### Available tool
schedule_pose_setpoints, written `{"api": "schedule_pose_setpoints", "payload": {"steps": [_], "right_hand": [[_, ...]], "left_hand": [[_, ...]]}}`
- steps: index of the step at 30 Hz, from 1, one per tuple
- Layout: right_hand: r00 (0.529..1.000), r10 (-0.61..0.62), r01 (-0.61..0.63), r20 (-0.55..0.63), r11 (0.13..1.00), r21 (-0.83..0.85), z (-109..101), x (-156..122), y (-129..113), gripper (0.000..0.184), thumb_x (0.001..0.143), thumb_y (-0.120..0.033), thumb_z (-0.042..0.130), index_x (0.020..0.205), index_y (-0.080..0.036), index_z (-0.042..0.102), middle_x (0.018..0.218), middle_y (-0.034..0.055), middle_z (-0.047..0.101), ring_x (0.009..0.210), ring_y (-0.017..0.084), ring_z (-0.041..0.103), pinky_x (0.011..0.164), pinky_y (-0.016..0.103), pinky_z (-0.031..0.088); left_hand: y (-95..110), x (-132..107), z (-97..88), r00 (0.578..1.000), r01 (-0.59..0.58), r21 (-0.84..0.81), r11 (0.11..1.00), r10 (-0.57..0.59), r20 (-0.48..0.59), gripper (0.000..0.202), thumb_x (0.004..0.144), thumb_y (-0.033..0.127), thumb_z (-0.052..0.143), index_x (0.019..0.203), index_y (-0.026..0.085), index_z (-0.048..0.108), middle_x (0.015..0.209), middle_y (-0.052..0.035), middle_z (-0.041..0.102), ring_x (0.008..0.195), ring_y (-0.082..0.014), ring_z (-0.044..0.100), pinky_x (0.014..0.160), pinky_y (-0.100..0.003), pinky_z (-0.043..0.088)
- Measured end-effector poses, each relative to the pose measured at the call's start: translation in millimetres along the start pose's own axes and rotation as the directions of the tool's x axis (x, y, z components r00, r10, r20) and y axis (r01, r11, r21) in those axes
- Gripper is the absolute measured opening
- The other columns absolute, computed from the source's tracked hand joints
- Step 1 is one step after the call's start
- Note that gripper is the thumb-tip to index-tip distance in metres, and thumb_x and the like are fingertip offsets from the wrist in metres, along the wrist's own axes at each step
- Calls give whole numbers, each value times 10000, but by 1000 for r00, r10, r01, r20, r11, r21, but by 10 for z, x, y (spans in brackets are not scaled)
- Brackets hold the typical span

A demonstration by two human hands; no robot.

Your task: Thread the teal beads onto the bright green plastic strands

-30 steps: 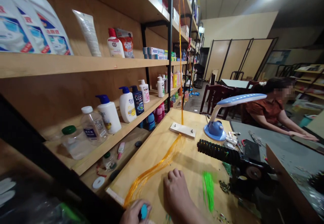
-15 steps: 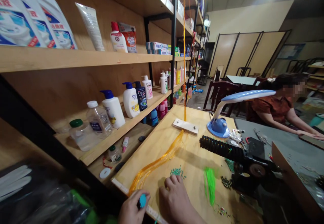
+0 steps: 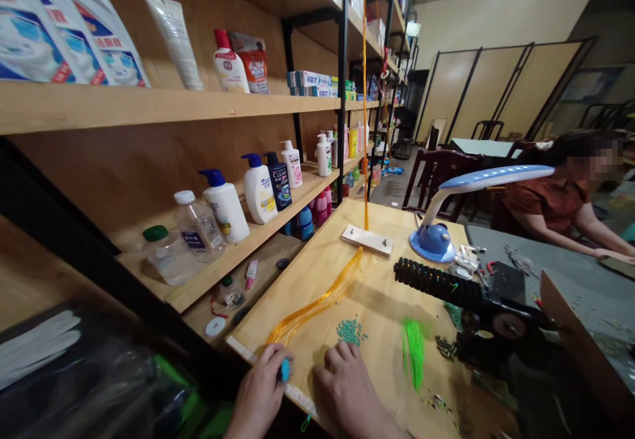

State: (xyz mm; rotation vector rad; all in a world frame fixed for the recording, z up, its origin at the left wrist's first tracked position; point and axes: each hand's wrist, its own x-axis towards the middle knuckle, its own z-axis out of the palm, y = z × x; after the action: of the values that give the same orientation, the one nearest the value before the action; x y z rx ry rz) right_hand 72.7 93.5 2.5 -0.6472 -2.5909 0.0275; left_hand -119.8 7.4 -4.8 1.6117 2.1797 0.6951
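Leaving turquoise beads (image 3: 350,331) newly exposed, reachable, the right hand (image 3: 348,379) curls its fingers, grip unclear; the left hand (image 3: 258,386) clasps a blue-ended object (image 3: 284,370).

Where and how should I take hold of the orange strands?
I'd pinch the orange strands just short of the left hand, coming from the near side: they seem more gathered there, while midway they fan out loosely, and beyond that they meet the white bar.

Orange strands (image 3: 325,297) cut off at top
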Motion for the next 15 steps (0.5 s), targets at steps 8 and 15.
{"api": "schedule_pose_setpoints", "payload": {"steps": [8, 15], "right_hand": [[999, 18, -20, 38, 999, 46, -63, 4, -11, 187, 824, -196, 752, 822, -190, 565, 823, 26, 524, 816, 208, 395, 732, 350, 264], [998, 35, -39, 58, 997, 73, -29, -15, -7, 154, 828, -203, 734, 841, -191, 581, 842, 34, 540, 831, 208, 401, 739, 356, 271]], "left_hand": [[87, -138, -183, 992, -54, 10, 998, 53, 114, 389, 777, -32, 409, 944, 209, 665, 1008, -56, 636, 938, -183, 636, 838, -249, 465], [35, -222, -178, 987, -98, -38, 994, 102, 128, 441, 726, -39, 387, 946, 203, 683, 976, -69, 648, 934, -183, 636, 848, -221, 463]]}}
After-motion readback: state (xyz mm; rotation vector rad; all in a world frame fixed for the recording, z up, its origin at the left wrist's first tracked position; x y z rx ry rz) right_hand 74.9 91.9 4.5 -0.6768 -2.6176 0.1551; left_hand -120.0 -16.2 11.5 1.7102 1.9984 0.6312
